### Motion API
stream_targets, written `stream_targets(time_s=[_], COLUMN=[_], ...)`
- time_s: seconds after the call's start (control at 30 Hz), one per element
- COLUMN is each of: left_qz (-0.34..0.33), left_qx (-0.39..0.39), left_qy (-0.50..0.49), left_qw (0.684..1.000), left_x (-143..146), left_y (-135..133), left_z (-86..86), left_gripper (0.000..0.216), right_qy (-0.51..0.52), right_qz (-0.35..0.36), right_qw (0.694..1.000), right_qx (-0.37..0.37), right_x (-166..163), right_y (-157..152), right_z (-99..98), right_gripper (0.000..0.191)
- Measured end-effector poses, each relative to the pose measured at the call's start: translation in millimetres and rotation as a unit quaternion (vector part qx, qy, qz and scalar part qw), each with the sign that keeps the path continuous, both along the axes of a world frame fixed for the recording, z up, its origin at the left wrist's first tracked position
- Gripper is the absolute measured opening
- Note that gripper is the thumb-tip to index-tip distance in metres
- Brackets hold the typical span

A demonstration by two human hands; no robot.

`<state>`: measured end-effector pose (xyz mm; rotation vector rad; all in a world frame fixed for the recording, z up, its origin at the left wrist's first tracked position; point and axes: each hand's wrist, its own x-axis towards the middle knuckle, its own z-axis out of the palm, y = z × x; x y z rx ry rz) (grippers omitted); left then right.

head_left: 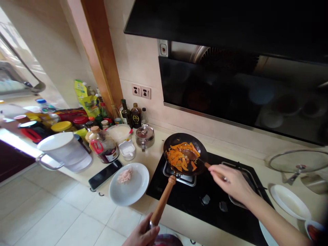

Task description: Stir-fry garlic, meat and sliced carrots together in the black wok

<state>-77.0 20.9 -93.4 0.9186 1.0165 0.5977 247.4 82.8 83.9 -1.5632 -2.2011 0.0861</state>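
Kitchen walls are pale tile, and a long counter (pixel 153 155) holds a black stove (pixel 179 196) under a dark hood. On the stove's left burner sits one pan (pixel 185 138), full of orange carrot slices (pixel 176 159) with a few green bits. The step in hand looks like stirring. The person's left hand (pixel 142 235) is wrapped tight round the end of the pan's wooden handle (pixel 162 201), low near the counter's edge. The right hand (pixel 232 182) is closed on the stem of one spatula (pixel 191 154), and its wide end lies in the slices. More stirring would likely need the pan held steady and the spatula slid under the slices, so none hop over the rim.

Counting up: two hands, one pan, one spatula. Two white plates show well, one plate (pixel 135 191) left of the stove with pink bits on it, and one bare plate (pixel 289 201) on the right. One glass lid (pixel 298 161) lies near the bare one. One phone (pixel 105 174) lies flat, one white jug (pixel 64 150) stands beside it, and one small steel pot (pixel 145 136) has its lid on. Three dark bottles (pixel 133 114) stand by the wall. Jars crowd the far left, too many to count.
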Motion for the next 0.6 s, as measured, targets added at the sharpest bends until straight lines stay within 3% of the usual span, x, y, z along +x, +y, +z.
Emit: stream_targets(time_s=[0.07,0.13,0.2,0.27,0.37,0.47,0.53,0.6], left_qz=[0.022,0.023,0.014,0.007,-0.001,-0.003,0.007,0.023], left_qx=[-0.011,-0.019,-0.023,-0.027,-0.042,-0.049,-0.04,-0.029], left_qy=[-0.007,-0.015,-0.022,-0.021,-0.009,0.005,-0.001,-0.013], left_qw=[1.0,0.999,0.999,0.999,0.999,0.999,0.999,0.999], left_x=[0,-1,-2,-3,-5,-5,-4,-3], left_y=[0,1,2,4,5,6,5,5], left_z=[-5.3,-9.8,-13.7,-17.5,-23.5,-27.7,-26.8,-22.6], left_gripper=[0.08,0.079,0.081,0.084,0.087,0.09,0.088,0.084], right_qy=[0.149,0.305,0.434,0.508,0.536,0.521,0.519,0.555], right_qz=[-0.127,-0.229,-0.278,-0.286,-0.287,-0.312,-0.329,-0.329], right_qw=[0.98,0.924,0.857,0.812,0.793,0.794,0.788,0.764], right_qx=[0.031,0.033,0.013,-0.007,-0.026,-0.022,0.0,0.012], right_x=[15,21,17,10,15,35,41,34], right_y=[23,42,54,55,37,16,15,24], right_z=[-20.6,-43.7,-67.5,-87.8,-102.5,-101.7,-100.4,-101.2], right_gripper=[0.018,0.026,0.035,0.042,0.047,0.044,0.04,0.037])
